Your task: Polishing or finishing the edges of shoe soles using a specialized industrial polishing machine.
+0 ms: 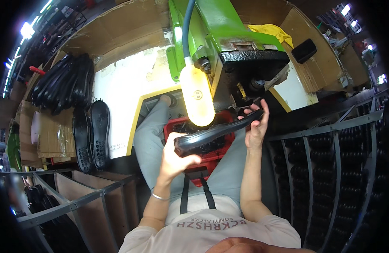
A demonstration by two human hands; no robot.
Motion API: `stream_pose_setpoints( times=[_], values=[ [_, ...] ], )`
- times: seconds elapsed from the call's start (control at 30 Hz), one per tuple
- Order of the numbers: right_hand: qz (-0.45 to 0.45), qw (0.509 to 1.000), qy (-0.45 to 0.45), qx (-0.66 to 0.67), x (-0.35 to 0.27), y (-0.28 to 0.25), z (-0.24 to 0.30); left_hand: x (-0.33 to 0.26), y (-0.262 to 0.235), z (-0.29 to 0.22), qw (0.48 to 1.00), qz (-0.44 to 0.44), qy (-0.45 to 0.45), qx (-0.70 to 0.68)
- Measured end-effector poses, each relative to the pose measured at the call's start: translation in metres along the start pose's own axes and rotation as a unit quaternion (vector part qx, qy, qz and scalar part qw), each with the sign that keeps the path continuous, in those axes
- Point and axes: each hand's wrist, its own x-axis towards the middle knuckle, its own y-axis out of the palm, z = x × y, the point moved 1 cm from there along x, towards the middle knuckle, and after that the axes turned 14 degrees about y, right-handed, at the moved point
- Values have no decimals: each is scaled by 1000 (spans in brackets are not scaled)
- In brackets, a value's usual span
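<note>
A long black shoe sole (217,135) lies slantwise across the middle of the frame, held up between two bare hands. The left hand (172,156) cups its lower left end, the thumb spread out along the near side; how firmly those fingers press cannot be told. The right hand (257,133) has the upper right end between thumb and fingers, a narrow, closed hold. Gripping both ends probably steadies so long a piece and leaves its middle uncovered. That right end is close to the working head of the green machine (222,21) at top centre, though whether they touch is unclear. A lit lamp (197,97) hangs just above the sole, likely set there to brighten the spot. Below, a red bin (170,135) sits between the person's knees, perhaps so that bits drop into it. At the left of the frame, a pile of black soles (64,82) and two more soles (100,134) lie beside the white tabletop (117,92), seemingly within easy reach of the left arm. At lower right, a metal rack (310,189) holds rows of black pieces, its dividers presumably keeping them sorted.
</note>
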Motion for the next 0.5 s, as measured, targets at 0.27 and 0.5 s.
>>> stream_pose_setpoints(
  times=[0.27,0.5],
  values=[
    [-25,982,-127,-137,21,22,35,46,5,3,974,0,165,154],
    [24,990,-89,-107,18,42,8,41,-36,0,987,-42,119,103]
  ],
)
